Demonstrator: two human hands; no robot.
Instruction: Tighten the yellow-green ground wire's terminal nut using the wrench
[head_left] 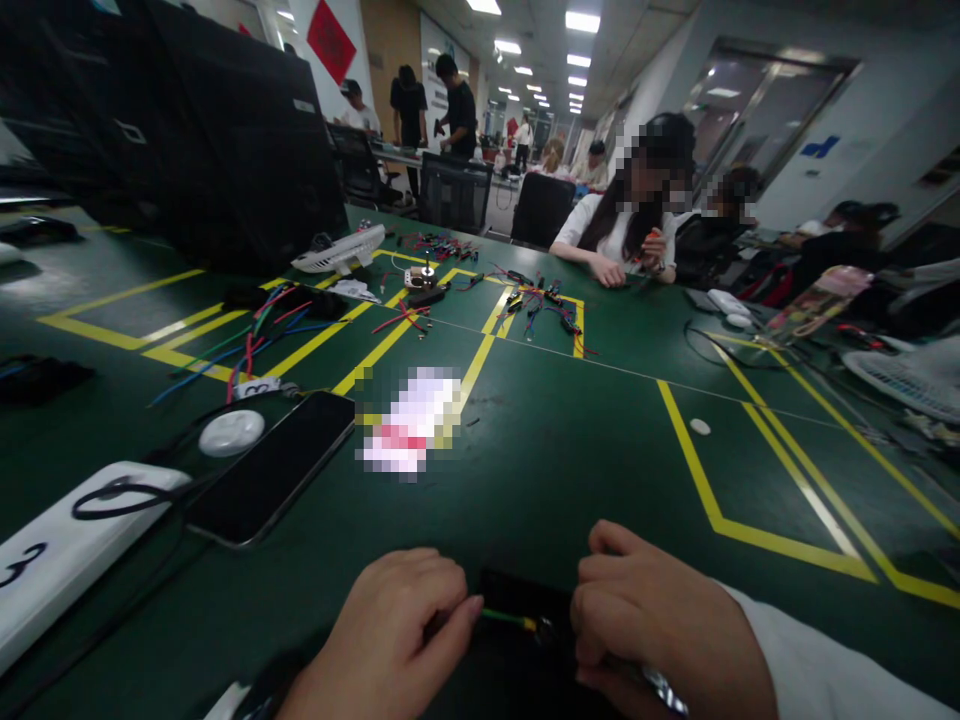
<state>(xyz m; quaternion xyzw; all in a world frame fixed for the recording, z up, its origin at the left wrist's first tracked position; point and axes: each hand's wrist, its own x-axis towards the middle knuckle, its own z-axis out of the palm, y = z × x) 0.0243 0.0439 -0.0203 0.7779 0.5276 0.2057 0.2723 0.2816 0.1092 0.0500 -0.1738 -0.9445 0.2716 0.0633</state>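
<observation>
- Green desk (585, 450) is spreading out, marked with yellow tape (691, 455).
- White power strip (75, 545) is lying at left near a black phone (277, 470).
- Right hand (660, 610) is curling near a shiny metal piece (666, 692); whether it's gripping, I cannot tell.
- Left hand (405, 625) is pinching a green wire (505, 616), running between both hands.

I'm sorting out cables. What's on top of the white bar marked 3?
On the white bar, a loop of black cable lies over the end nearest the black phone. The bar's opposite end runs out of the picture, and whatever is beneath the bar is covered.
</observation>
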